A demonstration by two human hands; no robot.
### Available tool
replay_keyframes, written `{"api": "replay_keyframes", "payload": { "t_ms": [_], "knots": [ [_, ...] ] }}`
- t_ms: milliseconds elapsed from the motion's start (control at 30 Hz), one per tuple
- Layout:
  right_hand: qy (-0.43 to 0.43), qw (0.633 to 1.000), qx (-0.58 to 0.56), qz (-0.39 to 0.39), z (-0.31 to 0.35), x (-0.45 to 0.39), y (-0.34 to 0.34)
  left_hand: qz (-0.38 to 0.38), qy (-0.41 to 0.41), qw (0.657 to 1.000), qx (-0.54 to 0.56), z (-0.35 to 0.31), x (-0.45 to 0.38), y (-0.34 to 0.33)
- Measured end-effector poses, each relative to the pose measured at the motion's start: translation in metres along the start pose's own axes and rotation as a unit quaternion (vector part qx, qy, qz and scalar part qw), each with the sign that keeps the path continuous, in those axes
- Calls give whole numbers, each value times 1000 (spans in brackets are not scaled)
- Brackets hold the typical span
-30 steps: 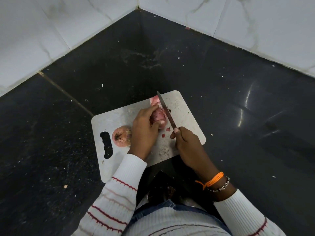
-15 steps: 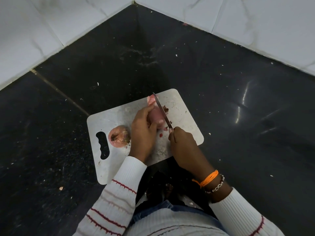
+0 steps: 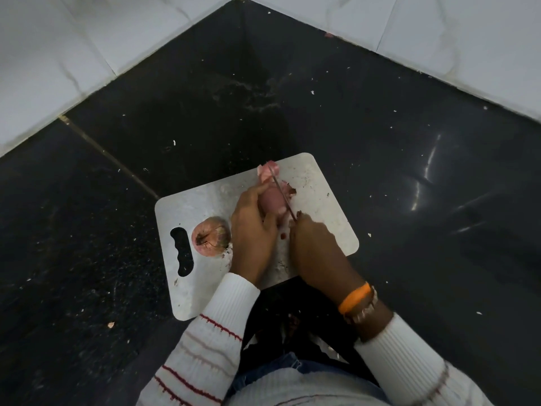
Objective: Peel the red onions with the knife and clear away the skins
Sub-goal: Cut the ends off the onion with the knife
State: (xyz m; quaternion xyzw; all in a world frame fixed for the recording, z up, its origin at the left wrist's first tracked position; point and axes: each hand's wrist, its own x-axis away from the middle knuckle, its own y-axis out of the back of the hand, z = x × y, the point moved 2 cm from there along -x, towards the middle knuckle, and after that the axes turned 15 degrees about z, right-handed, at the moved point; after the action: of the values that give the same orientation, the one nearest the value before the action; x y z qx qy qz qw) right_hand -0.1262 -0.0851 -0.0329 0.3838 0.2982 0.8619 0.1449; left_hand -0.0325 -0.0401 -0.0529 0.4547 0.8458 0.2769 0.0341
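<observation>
A white cutting board (image 3: 322, 218) lies on the dark floor. My left hand (image 3: 253, 234) grips a pink, partly peeled red onion (image 3: 272, 200) near the board's far edge. My right hand (image 3: 314, 247) holds a knife (image 3: 282, 194) whose thin blade lies along the onion's right side. A loose piece of skin (image 3: 289, 190) sits just right of the blade, and pale peel (image 3: 268, 169) shows at the onion's far end. A second onion (image 3: 210, 235), with its papery skin on, rests beside the board's handle slot.
Black stone floor (image 3: 409, 171) surrounds the board, dotted with small white flecks. White tiled walls (image 3: 73, 54) meet in a corner at the top. A tiny skin scrap (image 3: 110, 324) lies on the floor at the lower left. My knees are right below the board.
The knife blade has come down from a raised slant onto the onion's right side. A piece of skin has come off beside it. Both hands have stayed close together.
</observation>
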Motion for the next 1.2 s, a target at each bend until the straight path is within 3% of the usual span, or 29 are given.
{"api": "replay_keyframes", "payload": {
  "t_ms": [300, 667, 867, 1000, 1200],
  "knots": [
    [-47, 999, 12, -1, 5, -2, -4, -4, 9, 1000, 7, -1, 2, -3],
    [-33, 996, 83, -10, -6, -10, -8, 4, 27, 999, 23, -6, -1, 3],
    [-47, 993, 102, -36, -17, -18, -5, 18, 60, 992, 109, 6, -3, 8],
    [-52, 996, 54, -49, -31, -23, 7, 45, 64, 986, 150, 13, -3, 10],
    [7, 998, -18, -63, -32, -14, 9, 68, 49, 993, 82, 17, -1, 9]
  ]
}}
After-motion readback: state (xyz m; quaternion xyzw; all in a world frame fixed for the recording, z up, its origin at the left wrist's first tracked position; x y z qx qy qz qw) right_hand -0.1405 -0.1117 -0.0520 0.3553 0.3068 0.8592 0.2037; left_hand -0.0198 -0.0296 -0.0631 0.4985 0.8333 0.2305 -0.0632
